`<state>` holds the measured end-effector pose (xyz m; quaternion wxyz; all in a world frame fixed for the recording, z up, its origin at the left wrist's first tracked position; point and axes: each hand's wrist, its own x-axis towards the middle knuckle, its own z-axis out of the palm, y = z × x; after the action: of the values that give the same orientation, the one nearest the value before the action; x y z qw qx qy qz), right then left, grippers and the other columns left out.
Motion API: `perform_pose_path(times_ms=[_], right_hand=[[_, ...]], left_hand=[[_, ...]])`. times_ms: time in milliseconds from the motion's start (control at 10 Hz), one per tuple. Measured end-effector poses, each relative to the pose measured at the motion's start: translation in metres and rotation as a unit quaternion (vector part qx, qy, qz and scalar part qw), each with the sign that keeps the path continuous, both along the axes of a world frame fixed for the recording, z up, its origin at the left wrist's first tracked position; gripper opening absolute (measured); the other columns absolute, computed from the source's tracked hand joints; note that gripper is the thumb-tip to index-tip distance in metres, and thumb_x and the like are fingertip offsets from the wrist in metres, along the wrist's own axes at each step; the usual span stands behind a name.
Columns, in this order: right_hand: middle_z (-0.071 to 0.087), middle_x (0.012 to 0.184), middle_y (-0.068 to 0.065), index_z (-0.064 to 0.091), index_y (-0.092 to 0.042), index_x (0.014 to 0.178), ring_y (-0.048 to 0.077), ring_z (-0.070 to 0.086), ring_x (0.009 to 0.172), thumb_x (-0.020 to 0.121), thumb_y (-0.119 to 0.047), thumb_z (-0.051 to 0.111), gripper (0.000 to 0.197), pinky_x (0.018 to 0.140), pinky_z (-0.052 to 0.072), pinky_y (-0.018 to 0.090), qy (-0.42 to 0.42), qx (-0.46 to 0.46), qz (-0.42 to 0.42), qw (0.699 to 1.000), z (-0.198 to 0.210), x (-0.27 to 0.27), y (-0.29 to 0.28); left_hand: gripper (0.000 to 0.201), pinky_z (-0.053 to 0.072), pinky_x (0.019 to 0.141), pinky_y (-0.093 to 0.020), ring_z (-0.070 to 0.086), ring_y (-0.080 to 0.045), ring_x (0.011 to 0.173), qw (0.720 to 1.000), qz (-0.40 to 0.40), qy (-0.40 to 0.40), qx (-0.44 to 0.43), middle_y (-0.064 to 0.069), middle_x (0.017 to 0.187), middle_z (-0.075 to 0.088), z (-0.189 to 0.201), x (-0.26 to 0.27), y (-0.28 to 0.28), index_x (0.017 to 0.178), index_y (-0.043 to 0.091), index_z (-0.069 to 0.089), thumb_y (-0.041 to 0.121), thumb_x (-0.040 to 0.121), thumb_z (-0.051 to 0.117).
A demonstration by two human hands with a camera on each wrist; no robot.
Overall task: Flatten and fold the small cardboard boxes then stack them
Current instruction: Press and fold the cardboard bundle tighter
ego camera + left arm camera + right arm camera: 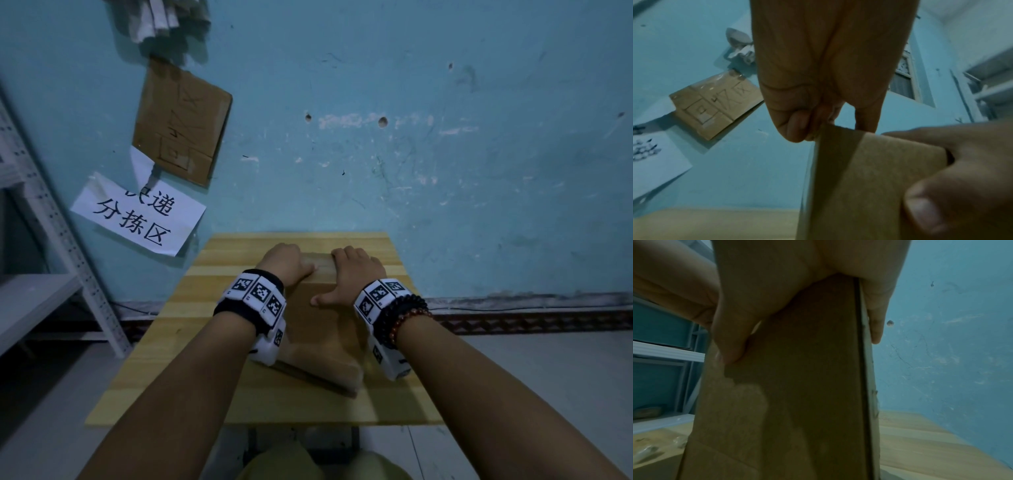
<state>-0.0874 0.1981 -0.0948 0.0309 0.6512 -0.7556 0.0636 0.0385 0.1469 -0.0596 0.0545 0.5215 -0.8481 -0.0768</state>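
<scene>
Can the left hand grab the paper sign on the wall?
Probably not right now: the left hand grips the cardboard box, and the paper sign hangs off to its left.

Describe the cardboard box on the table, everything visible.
The cardboard box is plain brown, unprinted, and lies on the wooden table, mostly flattened with layered edges at its near end. Its far end is raised. The left hand and right hand both hold that far edge, the right thumb spread on the top face.

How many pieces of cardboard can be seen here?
2. One box is on the table, held by the left hand and right hand. One flat sheet hangs on the wall. More may lie hidden beneath the box.
</scene>
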Motion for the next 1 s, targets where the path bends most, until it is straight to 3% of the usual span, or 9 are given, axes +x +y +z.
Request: perform_pose_path(times_ms=[200,300,600,800,1000], right_hand=[[0.040,0.134,0.004,0.032,-0.016,0.135,0.024,0.038,0.126,0.064,-0.073,0.061,0.095,0.103,0.034,0.042,0.000,0.000,-0.001,1.000,-0.0011,-0.0005,-0.0008],[0.041,0.132,0.004,0.034,-0.016,0.133,0.024,0.039,0.124,0.063,-0.073,0.061,0.094,0.101,0.035,0.042,0.001,-0.002,-0.001,1.000,-0.0009,-0.0001,-0.0011],[0.040,0.134,0.005,0.032,-0.016,0.135,0.024,0.038,0.125,0.063,-0.074,0.061,0.097,0.104,0.035,0.043,0.003,-0.001,0.000,1.000,-0.0011,-0.0004,-0.0004],[0.040,0.135,0.005,0.031,-0.016,0.136,0.024,0.038,0.126,0.063,-0.073,0.061,0.097,0.104,0.035,0.043,0.002,-0.001,0.005,1.000,-0.0007,0.0001,0.0005],[0.040,0.135,0.005,0.032,-0.015,0.136,0.025,0.037,0.126,0.063,-0.074,0.060,0.097,0.104,0.035,0.043,0.009,0.007,0.003,1.000,0.0004,0.0001,0.0000]], left_hand=[[0.037,0.042,0.085,-0.037,0.052,-0.033,0.109,0.996,-0.020,-0.061,-0.064,-0.016,0.122,0.049,-0.0084,-0.0038,0.0028,0.120,0.005,0.050,0.030,0.099,0.033],[0.034,0.042,0.083,-0.037,0.052,-0.033,0.107,0.996,-0.034,-0.050,-0.061,-0.015,0.120,0.049,-0.0111,-0.0023,-0.0006,0.118,0.006,0.050,0.028,0.099,0.032],[0.027,0.043,0.078,-0.034,0.056,-0.032,0.100,0.998,-0.018,-0.010,-0.062,-0.013,0.112,0.056,-0.0138,-0.0018,-0.0039,0.106,0.007,0.057,0.023,0.096,0.037],[0.027,0.044,0.083,-0.037,0.055,-0.034,0.107,0.997,0.009,-0.021,-0.071,-0.016,0.115,0.058,-0.0114,-0.0040,-0.0012,0.110,0.004,0.057,0.018,0.095,0.039],[0.025,0.043,0.079,-0.036,0.055,-0.034,0.105,0.996,0.001,-0.018,-0.087,-0.018,0.113,0.059,-0.0129,-0.0023,-0.0022,0.108,0.002,0.056,0.014,0.094,0.039]])
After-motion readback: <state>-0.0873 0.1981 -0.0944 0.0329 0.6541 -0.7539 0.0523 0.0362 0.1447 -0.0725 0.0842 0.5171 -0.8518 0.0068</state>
